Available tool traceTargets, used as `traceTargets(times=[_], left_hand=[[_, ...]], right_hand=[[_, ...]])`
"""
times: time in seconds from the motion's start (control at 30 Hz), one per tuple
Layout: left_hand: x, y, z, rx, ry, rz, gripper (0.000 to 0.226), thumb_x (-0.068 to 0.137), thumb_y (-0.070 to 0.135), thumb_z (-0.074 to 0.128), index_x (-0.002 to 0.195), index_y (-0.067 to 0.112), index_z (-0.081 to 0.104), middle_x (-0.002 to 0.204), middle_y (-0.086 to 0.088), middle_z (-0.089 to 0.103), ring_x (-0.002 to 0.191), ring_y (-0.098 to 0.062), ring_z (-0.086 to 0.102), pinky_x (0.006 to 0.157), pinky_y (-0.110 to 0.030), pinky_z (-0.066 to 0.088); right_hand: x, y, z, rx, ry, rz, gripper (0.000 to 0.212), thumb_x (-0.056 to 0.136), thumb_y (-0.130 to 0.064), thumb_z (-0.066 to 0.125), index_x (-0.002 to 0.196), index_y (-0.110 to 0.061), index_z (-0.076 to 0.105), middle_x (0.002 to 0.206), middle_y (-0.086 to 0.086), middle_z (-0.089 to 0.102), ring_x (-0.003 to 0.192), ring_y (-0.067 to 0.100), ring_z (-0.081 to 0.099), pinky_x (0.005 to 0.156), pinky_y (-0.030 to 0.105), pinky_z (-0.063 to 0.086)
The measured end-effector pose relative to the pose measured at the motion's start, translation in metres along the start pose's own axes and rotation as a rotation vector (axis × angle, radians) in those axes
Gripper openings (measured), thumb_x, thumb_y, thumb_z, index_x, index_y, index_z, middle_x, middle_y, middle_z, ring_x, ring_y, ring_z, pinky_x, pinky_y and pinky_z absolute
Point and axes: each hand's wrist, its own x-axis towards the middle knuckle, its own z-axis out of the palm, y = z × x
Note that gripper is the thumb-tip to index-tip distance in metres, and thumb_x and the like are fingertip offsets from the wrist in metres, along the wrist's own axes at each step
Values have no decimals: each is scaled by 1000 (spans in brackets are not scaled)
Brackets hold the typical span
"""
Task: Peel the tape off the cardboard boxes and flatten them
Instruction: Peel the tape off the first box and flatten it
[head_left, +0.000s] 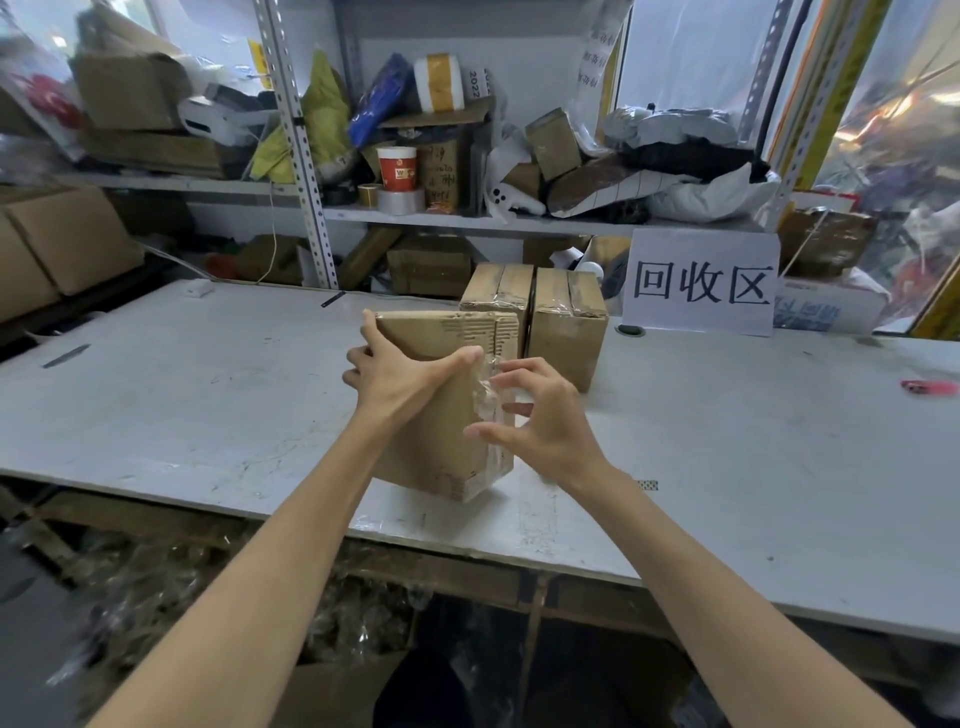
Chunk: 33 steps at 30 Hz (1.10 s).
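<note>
Two hands work on one cardboard box (431, 447): the left hand (400, 379) grips its upper side, the right hand (545, 421) pinches the crumpled tape (488, 402) between both hands. If pulled sharply, the tape may tear and leave pieces.

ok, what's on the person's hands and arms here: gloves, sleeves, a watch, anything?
Nothing worn that shows. The left hand and right hand have no gloves or rings. The left forearm and right forearm are uncovered down to the frame edge: no sleeve, watch or wristband in view.
</note>
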Motion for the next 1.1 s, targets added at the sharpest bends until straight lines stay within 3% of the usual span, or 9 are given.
traceTargets(times=[0.17,0.3,0.4,0.57,0.63,0.73,0.87,1.0,1.1], left_hand=[[-14,-13,6,25,-124,39,151,36,77,76,144,48,-26,147,-9,11,136,-42,22,108,-57,29],[-13,-14,4,-86,28,64,130,43,72,74,146,34,3,136,-8,25,128,-34,34,93,-42,38],[-7,-9,-2,-154,-13,18,120,46,73,71,144,26,19,135,-7,32,126,-30,41,101,-44,43],[-12,-5,-2,-100,-133,23,123,46,77,68,148,29,20,138,-8,33,126,-30,43,104,-51,43],[-13,-5,-2,-71,-165,17,129,46,78,67,153,31,12,143,-8,28,131,-33,38,107,-52,40],[-15,-11,-1,28,-243,44,139,44,75,70,154,34,-5,149,-6,19,137,-32,26,110,-51,32],[-16,-18,-2,-24,-225,80,134,45,70,75,153,34,5,151,0,20,138,-27,31,110,-53,36],[-14,-20,0,17,-240,24,137,43,81,68,153,41,-4,149,0,14,138,-33,29,111,-51,35],[-13,-21,3,121,-273,33,142,40,81,67,151,41,-12,147,-2,12,137,-36,25,109,-51,32]], right_hand=[[7,2,2,-8,278,4,18,78,-14,78,87,-7,63,81,2,65,75,15,64,68,34,57],[13,0,-19,159,148,71,25,79,-5,75,92,-8,53,68,11,67,57,23,65,51,34,55],[15,-4,-31,312,-47,136,36,73,-3,79,92,-9,49,71,21,68,56,32,66,44,30,51],[16,-4,-26,7,247,191,22,59,-29,90,75,-23,75,84,1,64,81,20,62,69,33,54],[16,-3,-22,30,232,180,25,61,-25,89,82,-19,75,83,-1,66,80,19,63,74,38,55],[14,-1,-17,39,285,164,43,64,-17,88,97,-14,60,82,-1,67,75,11,66,68,27,58],[11,2,-4,12,425,106,15,70,-8,82,79,-9,70,81,4,66,74,18,64,70,36,57],[4,6,1,-92,369,16,26,78,-35,75,89,-12,77,89,-1,68,87,16,55,74,27,49],[4,10,-2,-147,286,-48,31,70,-24,83,93,-6,74,92,0,58,76,4,56,70,13,48]])
